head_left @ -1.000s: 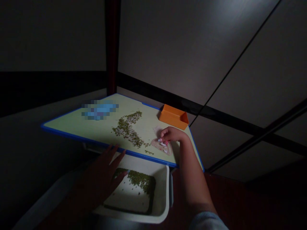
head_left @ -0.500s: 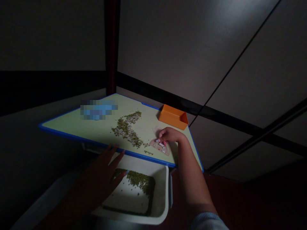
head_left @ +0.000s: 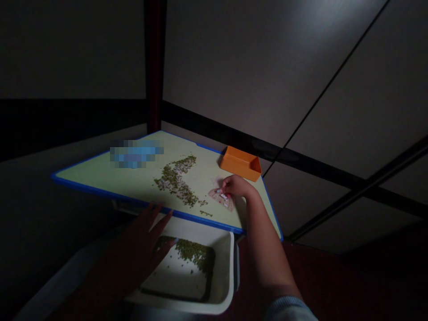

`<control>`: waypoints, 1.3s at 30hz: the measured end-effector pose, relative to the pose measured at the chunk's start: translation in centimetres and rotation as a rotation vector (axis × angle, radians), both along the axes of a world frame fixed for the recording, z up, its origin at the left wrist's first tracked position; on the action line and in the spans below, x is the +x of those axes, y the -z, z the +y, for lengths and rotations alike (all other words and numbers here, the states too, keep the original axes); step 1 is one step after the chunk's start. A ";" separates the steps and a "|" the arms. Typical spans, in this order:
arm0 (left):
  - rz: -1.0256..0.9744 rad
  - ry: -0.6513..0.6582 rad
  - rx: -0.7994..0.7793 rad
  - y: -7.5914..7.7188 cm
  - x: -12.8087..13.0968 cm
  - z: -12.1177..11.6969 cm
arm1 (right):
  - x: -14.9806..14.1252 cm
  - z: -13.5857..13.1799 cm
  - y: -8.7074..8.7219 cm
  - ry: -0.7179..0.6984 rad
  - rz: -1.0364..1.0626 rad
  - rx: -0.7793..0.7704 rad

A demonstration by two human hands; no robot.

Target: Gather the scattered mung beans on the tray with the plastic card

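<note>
My right hand (head_left: pixel 236 186) rests on the pale green board (head_left: pixel 107 174) with its fingers curled onto a small pinkish pile (head_left: pixel 221 198) of bits. Whether the fingers grip anything I cannot make out. A scatter of small green beans (head_left: pixel 175 180) lies on the board to the left of that hand. My left hand (head_left: pixel 142 243) is spread flat with fingers apart over the left rim of a white tray (head_left: pixel 224 285) below the board's front edge. More green beans (head_left: pixel 194 252) lie heaped in that tray.
An orange open box (head_left: pixel 240 163) stands at the board's far right corner. A blurred blue patch (head_left: pixel 135 153) lies at the board's back left. Dark panelled walls and a red post (head_left: pixel 154 67) stand behind. The surroundings are dim.
My right hand has slid the pinkish pile a little to the left and away, towards the beans. My left hand stays on the tray.
</note>
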State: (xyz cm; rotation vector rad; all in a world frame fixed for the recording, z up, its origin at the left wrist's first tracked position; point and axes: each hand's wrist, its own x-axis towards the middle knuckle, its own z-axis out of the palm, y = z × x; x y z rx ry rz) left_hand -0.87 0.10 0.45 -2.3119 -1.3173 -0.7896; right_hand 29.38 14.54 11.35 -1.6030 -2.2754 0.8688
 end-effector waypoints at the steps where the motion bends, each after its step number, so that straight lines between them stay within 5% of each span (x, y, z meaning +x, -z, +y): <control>1: -0.001 -0.002 -0.004 0.0 0.0 0.0 | 0.2 0.1 0.0 0.020 -0.011 0.027; 11: 0.003 -0.016 -0.002 -0.1 0.0 0.0 | 0.8 0.8 -0.1 0.154 0.024 0.203; 22: 0.008 -0.030 -0.024 -0.3 0.1 -0.1 | 0.2 0.2 0.3 -0.090 0.255 -0.054; 31: 0.000 -0.002 0.012 -0.1 0.1 0.1 | -0.4 -0.2 0.0 -0.139 0.277 -0.161; 39: -0.007 -0.043 -0.146 -0.4 0.2 -0.2 | -0.5 -0.4 -0.3 -0.151 0.216 -0.188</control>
